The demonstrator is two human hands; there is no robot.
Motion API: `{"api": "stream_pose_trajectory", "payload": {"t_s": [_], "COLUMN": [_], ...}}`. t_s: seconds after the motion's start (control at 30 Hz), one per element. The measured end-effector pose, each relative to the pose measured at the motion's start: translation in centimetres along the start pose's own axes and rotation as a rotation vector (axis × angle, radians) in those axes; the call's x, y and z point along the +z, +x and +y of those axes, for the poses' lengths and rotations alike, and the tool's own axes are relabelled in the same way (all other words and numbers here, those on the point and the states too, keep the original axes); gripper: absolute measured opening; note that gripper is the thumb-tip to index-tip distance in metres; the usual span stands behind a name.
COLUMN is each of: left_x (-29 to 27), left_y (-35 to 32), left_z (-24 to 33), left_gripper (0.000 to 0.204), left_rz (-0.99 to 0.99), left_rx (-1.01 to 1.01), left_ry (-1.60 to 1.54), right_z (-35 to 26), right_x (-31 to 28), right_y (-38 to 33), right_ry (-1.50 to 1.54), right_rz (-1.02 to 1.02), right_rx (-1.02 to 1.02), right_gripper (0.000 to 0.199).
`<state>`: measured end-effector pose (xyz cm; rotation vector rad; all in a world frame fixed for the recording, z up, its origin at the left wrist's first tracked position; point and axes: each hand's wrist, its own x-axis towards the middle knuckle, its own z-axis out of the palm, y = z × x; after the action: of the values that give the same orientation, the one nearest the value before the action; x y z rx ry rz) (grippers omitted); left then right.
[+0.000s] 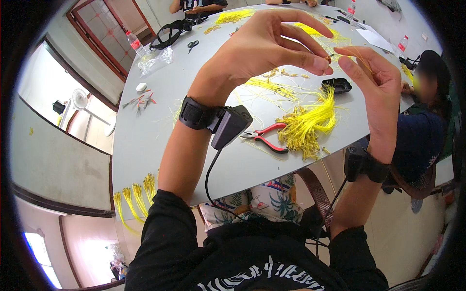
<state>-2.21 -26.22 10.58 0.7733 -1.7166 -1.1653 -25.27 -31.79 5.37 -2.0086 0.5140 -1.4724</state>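
Both my hands are raised over the table, fingertips close together. My left hand (286,46) is closed in a pinch on a small brownish piece (330,58), too small to name surely. Thumb and forefinger of my right hand (374,75) pinch thin yellow thread (360,57), which runs over the fingers. Beneath them on the table lies a thick bundle of yellow threads (315,121) with golden-brown ends. Red-and-black pliers (269,138) rest beside the bundle, their jaws pointing left. A small black tray (337,86) stands behind it.
Around the grey table (160,131) lie scissors (193,45), a plastic bag (155,62), a bottle (135,42) and several red-tipped tools (141,100). Small yellow bundles (138,199) hang at the left edge. A co-worker (422,116) sits at the right; others are across the table.
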Motion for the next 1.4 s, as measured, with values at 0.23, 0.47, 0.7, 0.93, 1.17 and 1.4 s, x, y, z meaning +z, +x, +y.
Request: {"api": "stream_pose_trajectory", "payload": {"t_s": [0.23, 0.47, 0.7, 0.93, 1.17, 1.4], "left_x": [0.6, 0.7, 0.8, 0.5, -4.6, -9.0], "left_y": [0.1, 0.0, 0.3, 0.5, 1.8, 1.1], "left_z": [0.0, -0.4, -0.7, -1.6, -8.9, -17.1], "left_gripper": [0.053, 0.042, 0.043, 0.04, 0.021, 0.019], "left_rz": [-0.019, 0.094, 0.104, 0.132, 0.341, 0.326], "left_rx": [0.004, 0.155, 0.21, 0.25, 0.021, -0.263], "left_ry": [0.04, -0.107, -0.072, -0.042, 0.912, 1.106], "right_z": [-0.4, -0.6, -0.1, 1.1, 0.8, 0.4], "right_x": [0.5, 2.6, 3.2, 2.2, 0.9, 0.8], "right_y": [-0.3, 0.0, 0.0, 0.2, 0.3, 0.0], "right_ry": [-0.022, 0.12, 0.14, 0.326, 0.302, 0.202], "right_rz": [-0.04, 0.137, 0.151, 0.08, 0.18, 0.088], "right_rx": [0.005, 0.037, 0.018, 0.12, 0.057, 0.041], "right_gripper": [0.012, 0.011, 0.018, 0.027, 0.027, 0.027]}}
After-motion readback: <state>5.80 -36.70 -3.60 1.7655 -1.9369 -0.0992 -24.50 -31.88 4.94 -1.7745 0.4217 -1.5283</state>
